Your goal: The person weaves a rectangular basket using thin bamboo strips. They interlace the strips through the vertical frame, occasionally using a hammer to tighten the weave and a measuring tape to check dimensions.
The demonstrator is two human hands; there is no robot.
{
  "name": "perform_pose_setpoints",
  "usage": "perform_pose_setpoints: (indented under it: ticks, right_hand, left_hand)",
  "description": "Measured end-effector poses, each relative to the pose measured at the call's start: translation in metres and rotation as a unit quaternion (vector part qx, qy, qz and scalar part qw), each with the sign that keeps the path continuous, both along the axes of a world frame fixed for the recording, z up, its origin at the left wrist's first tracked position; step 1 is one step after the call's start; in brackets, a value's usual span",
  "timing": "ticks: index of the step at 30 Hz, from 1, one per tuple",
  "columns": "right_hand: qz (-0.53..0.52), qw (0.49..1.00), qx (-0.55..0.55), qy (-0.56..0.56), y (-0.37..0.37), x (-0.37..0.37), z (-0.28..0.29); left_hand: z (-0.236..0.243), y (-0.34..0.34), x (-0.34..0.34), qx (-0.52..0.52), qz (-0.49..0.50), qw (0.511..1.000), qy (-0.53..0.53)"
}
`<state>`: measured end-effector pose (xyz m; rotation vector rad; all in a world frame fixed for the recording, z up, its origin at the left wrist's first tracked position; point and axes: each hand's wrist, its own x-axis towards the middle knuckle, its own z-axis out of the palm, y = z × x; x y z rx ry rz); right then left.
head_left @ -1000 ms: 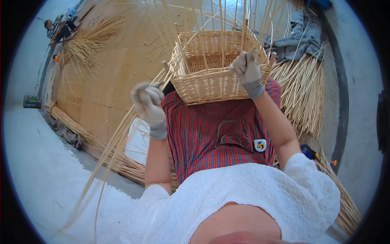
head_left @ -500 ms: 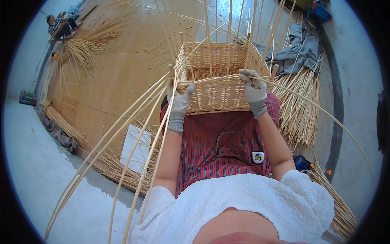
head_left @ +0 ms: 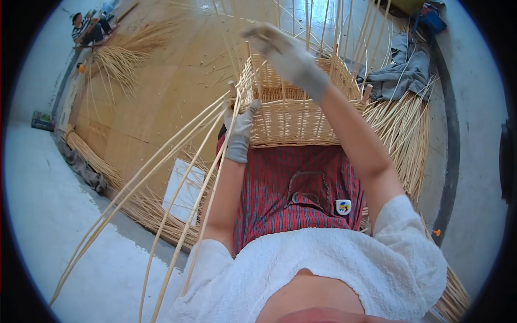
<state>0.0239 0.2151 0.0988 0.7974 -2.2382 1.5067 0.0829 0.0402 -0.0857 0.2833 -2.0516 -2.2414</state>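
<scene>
A rectangular wicker basket, with tall upright rods rising from its rim, rests on my red striped apron. My left hand, in a pale glove, is closed on the basket's near left corner, where several long loose rods stream down toward the lower left. My right hand, also gloved, is raised over the basket's far left part, in front of the uprights; its fingers are smeared by motion, so what they hold, if anything, cannot be told.
Bundles of cane lie at the right and left. A grey cloth lies at the upper right. A white sheet is beside my left arm. A seated person in striped top is at the upper left, near another cane bundle.
My right hand has left the near rim and swung up and leftward over the basket. The rod it held no longer arcs out to the right. My left hand remains at the left corner.
</scene>
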Motion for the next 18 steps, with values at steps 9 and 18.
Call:
perform_pose_setpoints:
  ticks: [9,18]
  right_hand:
    - [-0.171,0.957,0.223,-0.076,-0.027,-0.096,-0.015]
    - [0.024,0.984,-0.149,0.093,0.029,-0.029,-0.068]
  left_hand:
    - [0.026,0.018,0.0,0.086,0.087,0.99,-0.076]
    - [-0.021,0.007,0.002,0.134,0.08,0.985,-0.067]
